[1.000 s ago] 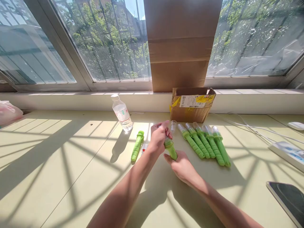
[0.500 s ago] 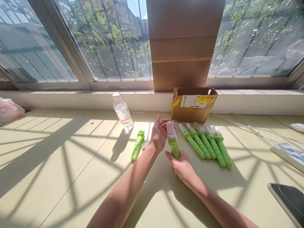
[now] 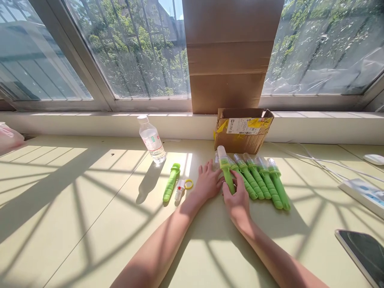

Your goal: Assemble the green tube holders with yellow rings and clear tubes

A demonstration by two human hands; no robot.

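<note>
My right hand [image 3: 237, 198] is closed around the lower part of a ribbed green tube with a clear cap [image 3: 227, 176], its cap tilted up and away from me. My left hand [image 3: 208, 180] lies low over the table just left of it, fingers stretched out, with its fingertips close to the tube. To the right, several similar green tubes with clear caps [image 3: 260, 182] lie side by side in a slanted row. Left of my hands is an uncapped green tube [image 3: 171, 183]. Beside it lies a small whitish clear piece with a red dot [image 3: 179, 189] and a yellow ring [image 3: 189, 184].
A clear water bottle [image 3: 152, 140] stands at the back left. Behind the row is an open cardboard box [image 3: 237, 140] against the sill. On the right are a white power strip [image 3: 364, 196], cables [image 3: 324, 162] and a phone [image 3: 361, 256].
The held tube has moved right and away, over to the row's left end. My left hand has come down from beside its cap and flattened, uncovering the small piece with the yellow ring.
</note>
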